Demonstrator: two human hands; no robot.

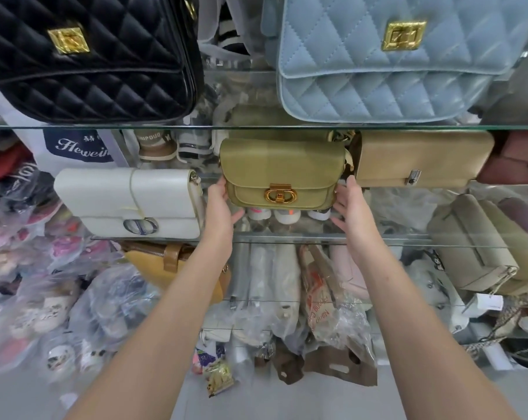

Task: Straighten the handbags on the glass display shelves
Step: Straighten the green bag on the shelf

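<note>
A small olive-green handbag with a gold clasp stands upright in the middle of the middle glass shelf. My left hand lies against its left side, fingers fairly straight and thumb reaching under the bottom corner. My right hand mirrors it on the right side, touching the bag's lower right edge. A white flap handbag stands to the left on the same shelf, a tan one to the right.
On the upper glass shelf sit a black quilted bag and a light blue quilted bag. A maroon bag is far right. Lower down are a grey-green bag, a mustard bag and several plastic-wrapped goods.
</note>
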